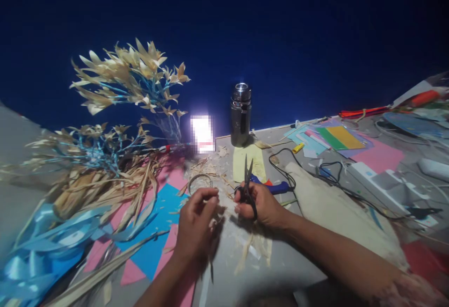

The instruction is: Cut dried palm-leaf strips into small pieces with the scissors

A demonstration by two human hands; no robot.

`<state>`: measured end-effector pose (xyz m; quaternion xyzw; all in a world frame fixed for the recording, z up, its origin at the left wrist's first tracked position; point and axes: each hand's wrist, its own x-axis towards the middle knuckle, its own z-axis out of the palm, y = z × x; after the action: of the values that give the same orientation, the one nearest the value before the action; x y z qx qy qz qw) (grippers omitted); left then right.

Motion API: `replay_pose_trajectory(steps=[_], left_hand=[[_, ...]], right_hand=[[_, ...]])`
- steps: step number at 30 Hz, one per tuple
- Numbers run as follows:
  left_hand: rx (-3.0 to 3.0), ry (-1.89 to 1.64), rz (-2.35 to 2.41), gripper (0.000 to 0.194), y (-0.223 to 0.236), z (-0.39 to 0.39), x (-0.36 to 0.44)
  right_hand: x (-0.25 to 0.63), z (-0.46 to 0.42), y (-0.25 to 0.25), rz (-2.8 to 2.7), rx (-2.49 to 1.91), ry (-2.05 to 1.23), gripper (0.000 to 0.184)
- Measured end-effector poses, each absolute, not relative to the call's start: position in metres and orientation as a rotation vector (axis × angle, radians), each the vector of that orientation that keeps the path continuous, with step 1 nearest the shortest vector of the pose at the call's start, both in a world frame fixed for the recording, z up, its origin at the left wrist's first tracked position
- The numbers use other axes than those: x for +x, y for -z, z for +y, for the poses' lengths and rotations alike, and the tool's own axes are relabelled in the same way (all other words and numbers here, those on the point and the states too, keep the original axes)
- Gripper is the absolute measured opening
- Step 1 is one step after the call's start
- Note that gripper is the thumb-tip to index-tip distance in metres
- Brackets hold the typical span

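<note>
My right hand point(263, 206) is wrapped round a pair of dark scissors point(247, 178), whose blades point up and stand slightly apart. Left of it, my left hand point(198, 220) is closed in a pinch, thumb against fingers. What it pinches is hidden; a thin dark strip point(212, 269) hangs below the hand. Between and beneath both hands lie pale dried scraps point(250, 251) on the grey surface. A roll of tape or ring point(199, 181) lies just beyond my left fingers. Behind the scissors is a blue-handled tool point(280, 187), beside a yellow paper point(245, 157).
A dark flask point(241, 120) stands at the back beside a bright light point(202, 131). To the left are pale artificial flowers point(133, 77), dried husks point(136, 176) and blue ribbon point(63, 237). On the right lie a cream cloth bundle point(336, 208), a black cable point(305, 157) and a white power strip point(379, 187).
</note>
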<state>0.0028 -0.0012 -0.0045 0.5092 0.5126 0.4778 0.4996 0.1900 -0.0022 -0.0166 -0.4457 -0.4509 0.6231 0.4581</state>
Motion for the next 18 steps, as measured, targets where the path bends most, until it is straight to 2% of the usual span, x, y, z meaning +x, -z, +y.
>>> replay_pose_trajectory(steps=[3, 9, 18], left_hand=[[0.714, -0.886, 1.034, 0.031, 0.002, 0.0, 0.007], [0.619, -0.847, 0.923, 0.026, 0.013, 0.003, 0.008], [0.565, -0.978, 0.876, 0.019, 0.0, 0.005, -0.003]], right_hand=[[0.191, -0.003, 0.015, -1.218, -1.107, -1.504, 0.025], [0.19, -0.002, 0.018, -1.383, -1.144, -1.441, 0.019], [0.195, 0.014, 0.025, -0.98, -1.265, -1.426, 0.038]])
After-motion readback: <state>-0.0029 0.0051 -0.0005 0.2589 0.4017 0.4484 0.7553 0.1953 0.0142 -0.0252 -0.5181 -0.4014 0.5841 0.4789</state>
